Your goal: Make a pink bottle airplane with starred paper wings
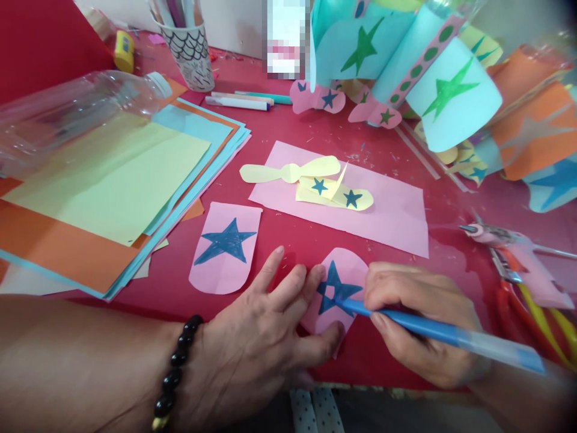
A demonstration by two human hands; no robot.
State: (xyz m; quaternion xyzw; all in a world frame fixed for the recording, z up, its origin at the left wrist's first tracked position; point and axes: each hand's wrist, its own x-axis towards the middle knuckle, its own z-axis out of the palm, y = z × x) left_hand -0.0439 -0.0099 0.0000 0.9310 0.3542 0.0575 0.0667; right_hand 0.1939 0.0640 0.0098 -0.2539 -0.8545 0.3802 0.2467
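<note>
My right hand [424,319] grips a blue felt-tip pen [417,325], its tip resting on a blue star drawn on a pink paper piece [356,260]. Near the star's middle a small patch is still pink. My left hand [283,319], a black bead bracelet on its wrist, lies with fingers spread, thumb and fingertips pressing that piece to the table. Just left of it is a second pink piece [225,279] with a rounded end and a filled blue star. Beyond my hands, yellow cut-outs [333,192] with small blue stars lie on a pink sheet [387,222].
Coloured paper sheets [112,174] and a clear plastic bottle [103,99] lie at left. Pens [241,103] and a patterned cup [192,60] stand behind. Paper-covered bottle models [406,66] fill the back right. A pink glue gun [523,258] and red-yellow pliers [518,313] lie right.
</note>
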